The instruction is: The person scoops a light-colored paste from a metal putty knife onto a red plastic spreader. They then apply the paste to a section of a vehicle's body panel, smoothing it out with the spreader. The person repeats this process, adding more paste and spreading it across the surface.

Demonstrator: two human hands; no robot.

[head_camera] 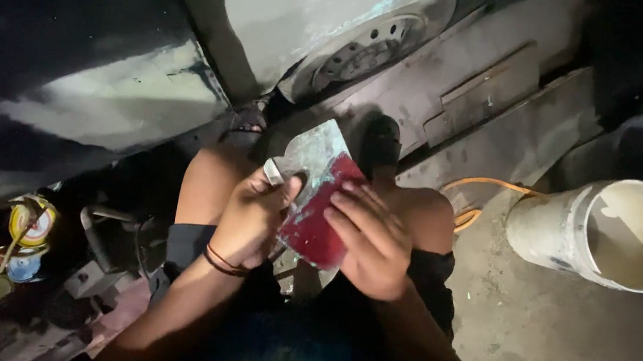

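White bucket (603, 231) right, cans (10, 246) left

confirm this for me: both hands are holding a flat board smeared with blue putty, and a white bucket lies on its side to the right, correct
Not quite: in the head view the putty on the flat board is red, not blue. The rest holds: the left hand and right hand both hold it, and the white bucket lies on its side to the right.
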